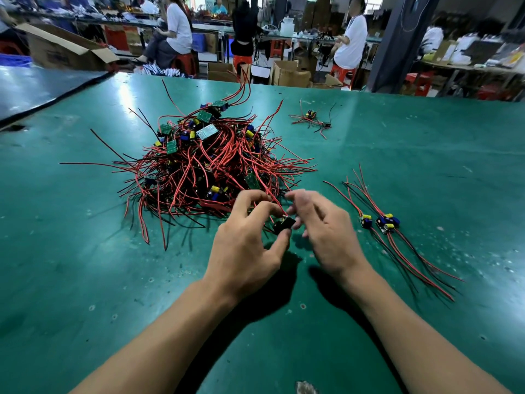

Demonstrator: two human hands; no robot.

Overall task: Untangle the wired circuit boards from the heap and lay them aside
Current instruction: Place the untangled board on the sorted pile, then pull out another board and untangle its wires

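1. Left hand (247,237) pinches small circuit board (284,224), thumb under, fingers curled over.
2. Right hand (326,226) just beside board, fingers loosely curled; hold unclear.
3. Heap (210,166) just beyond grip; two laid-aside boards (380,221) right of it.

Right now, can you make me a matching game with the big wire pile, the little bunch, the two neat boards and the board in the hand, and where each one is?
1. big wire pile
2. little bunch
3. two neat boards
4. held board

A. pinched by the left hand
B. middle of the table
C. far side, right of the pile
D. near right side, wires laid straight

Pairs: 1-B, 2-C, 3-D, 4-A
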